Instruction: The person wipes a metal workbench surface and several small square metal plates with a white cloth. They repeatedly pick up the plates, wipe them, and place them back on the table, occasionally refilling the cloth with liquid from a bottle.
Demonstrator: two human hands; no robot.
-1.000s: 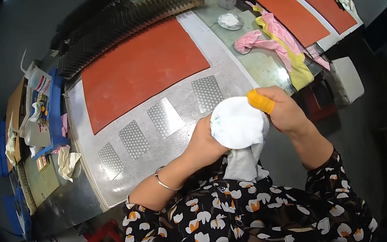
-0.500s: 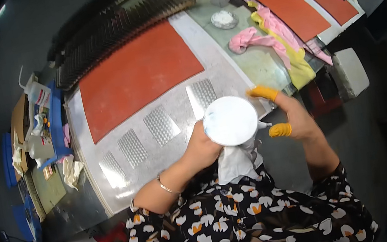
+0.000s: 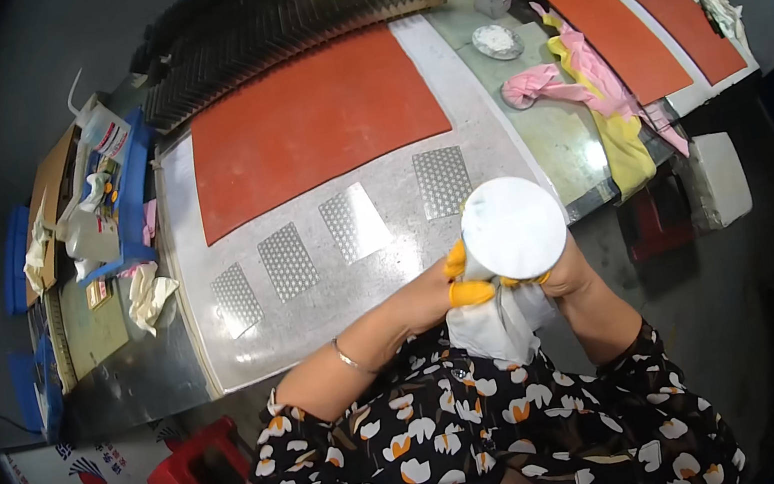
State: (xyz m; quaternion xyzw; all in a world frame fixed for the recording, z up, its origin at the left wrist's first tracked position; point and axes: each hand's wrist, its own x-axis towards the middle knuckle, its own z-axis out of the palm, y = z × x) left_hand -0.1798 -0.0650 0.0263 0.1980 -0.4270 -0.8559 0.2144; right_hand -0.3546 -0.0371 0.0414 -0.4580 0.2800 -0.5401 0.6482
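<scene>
While both hands steady it at five o'clock, the white disc [image 3: 513, 227] stays level: left hand [image 3: 436, 293] fingers [image 3: 464, 293] pinch its rim, right hand [image 3: 569, 272] cups cloth [image 3: 497, 326] beneath.

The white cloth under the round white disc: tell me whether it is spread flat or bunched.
Bunched. The white cloth hangs crumpled below the round white disc, gathered between the left hand and right hand.
</scene>
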